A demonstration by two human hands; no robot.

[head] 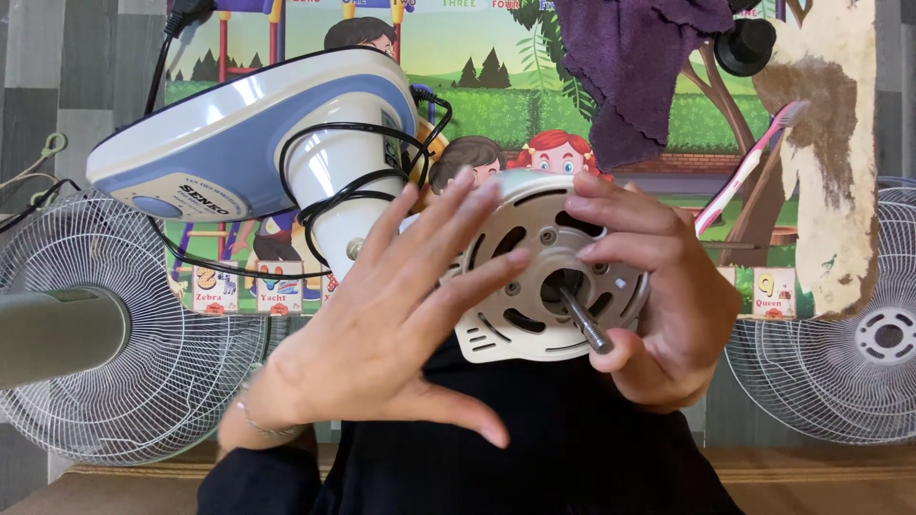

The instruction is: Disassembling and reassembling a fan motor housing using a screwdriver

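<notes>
A round cream fan motor housing point(534, 253) with slots and a metal shaft point(584, 322) pointing toward me is held up in the middle of the view. My right hand point(658, 305) grips its right side, thumb near the shaft. My left hand point(396, 324) is spread flat, fingers apart, its fingertips resting against the housing's left face. The blue and white fan base point(239, 133) with a white neck and a black cord wound around it lies tilted behind my left hand.
A white wire fan grille point(143, 381) lies at the left and another point(840, 362) at the right. A purple cloth point(630, 67) and a pink toothbrush point(744, 167) rest on a colourful picture mat. A grey-green cylinder point(57, 329) juts in from the left edge.
</notes>
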